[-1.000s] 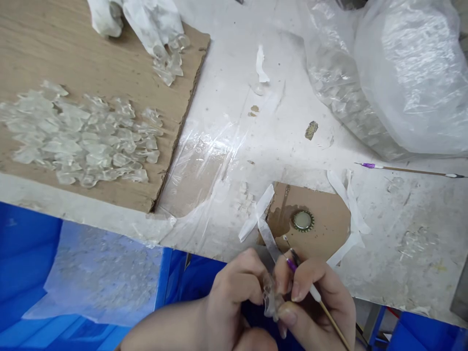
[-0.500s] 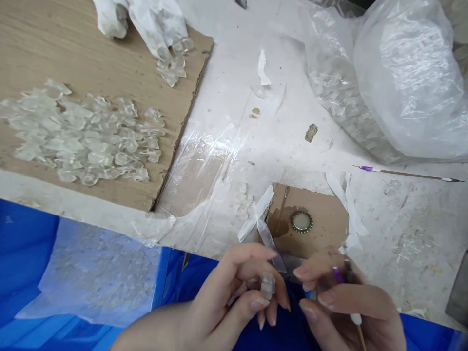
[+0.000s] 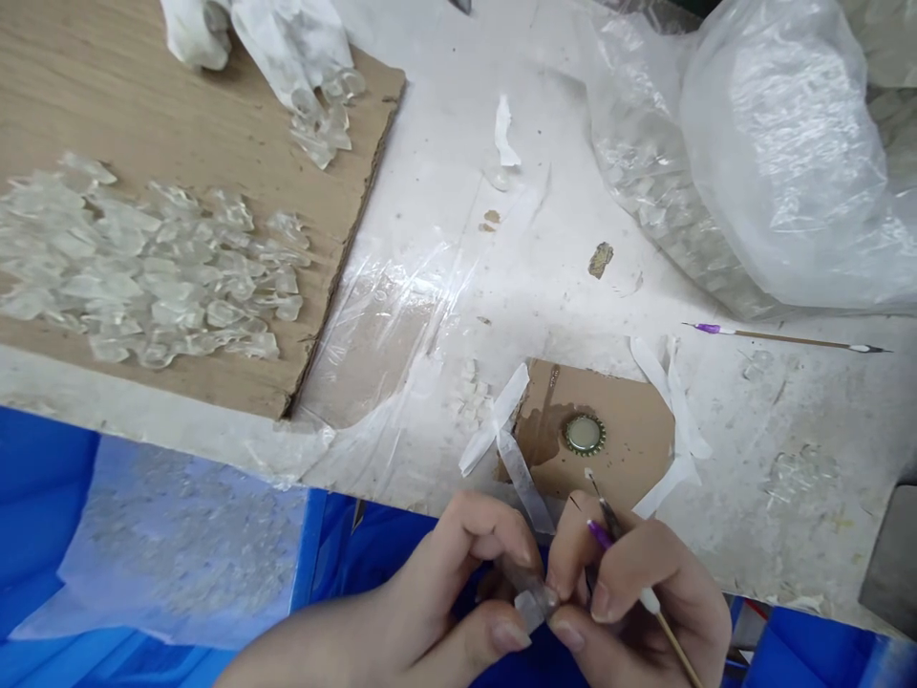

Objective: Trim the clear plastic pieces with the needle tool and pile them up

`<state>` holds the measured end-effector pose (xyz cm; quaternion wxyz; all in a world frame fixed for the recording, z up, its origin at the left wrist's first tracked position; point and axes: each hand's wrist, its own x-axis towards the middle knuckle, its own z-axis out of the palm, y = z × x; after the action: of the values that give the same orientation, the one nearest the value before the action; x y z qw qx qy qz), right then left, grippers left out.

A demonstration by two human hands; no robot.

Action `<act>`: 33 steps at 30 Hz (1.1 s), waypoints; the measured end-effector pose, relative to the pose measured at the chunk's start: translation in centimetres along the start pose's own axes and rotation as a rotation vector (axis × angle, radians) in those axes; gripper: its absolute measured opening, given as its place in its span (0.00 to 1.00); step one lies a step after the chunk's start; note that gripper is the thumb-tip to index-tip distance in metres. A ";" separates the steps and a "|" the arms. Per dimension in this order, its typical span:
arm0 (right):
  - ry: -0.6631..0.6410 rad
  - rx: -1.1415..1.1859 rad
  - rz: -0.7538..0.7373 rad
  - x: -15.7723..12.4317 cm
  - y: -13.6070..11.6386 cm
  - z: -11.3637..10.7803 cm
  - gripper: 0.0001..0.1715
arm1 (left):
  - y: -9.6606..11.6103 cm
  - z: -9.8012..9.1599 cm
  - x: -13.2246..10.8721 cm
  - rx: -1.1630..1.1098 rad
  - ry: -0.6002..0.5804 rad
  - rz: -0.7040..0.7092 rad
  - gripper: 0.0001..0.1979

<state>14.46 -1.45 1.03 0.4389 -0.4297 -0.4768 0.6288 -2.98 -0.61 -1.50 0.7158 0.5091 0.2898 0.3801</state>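
My left hand [image 3: 458, 592] pinches a small clear plastic piece [image 3: 531, 609] between thumb and fingers, just below the table edge. Against the far end of this piece, the thumb and index fingertip of my right hand [image 3: 645, 597] are pressed together. Across the right fingers lie thin needle-tipped sticks [image 3: 671, 638], one with a purple section and one with a dark section. A whitish speck sits at the dark one's tip. Beyond the hands, a metal bottle cap [image 3: 585, 434] with pale contents rests on a small, partly wet cardboard piece [image 3: 637, 430].
Many clear plastic pieces [image 3: 172, 277] are heaped on a large cardboard sheet [image 3: 93, 76], beside white cloth [image 3: 287, 48]. Bulky clear bags [image 3: 780, 143] stand back right. Another purple-ended stick [image 3: 795, 337] lies on the table. Blue bins [image 3: 43, 487] sit below the edge.
My right hand has moved left to meet the left hand, and its fingertips now touch the clear piece. The sticks now point up toward the small cardboard. The view has shifted slightly.
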 end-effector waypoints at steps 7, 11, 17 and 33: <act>0.010 0.078 -0.050 0.2 0.9 0.7 0.18 | -0.5 -0.1 0.5 0.196 -0.042 0.058 0.20; 0.019 0.119 -0.035 0.0 1.1 0.9 0.17 | -0.5 -0.1 0.4 0.221 -0.054 0.078 0.17; 0.015 0.157 -0.021 -0.3 1.2 1.0 0.12 | 0.2 -0.6 -0.1 0.310 -0.065 0.034 0.16; 0.498 -0.024 -0.075 -1.2 1.1 0.1 0.18 | 0.1 0.3 0.1 0.223 0.050 0.016 0.15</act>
<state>14.52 -2.81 0.14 0.5609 -0.5585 -0.3769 0.4810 -2.66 -0.68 -1.34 0.6442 0.5783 0.3439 0.3639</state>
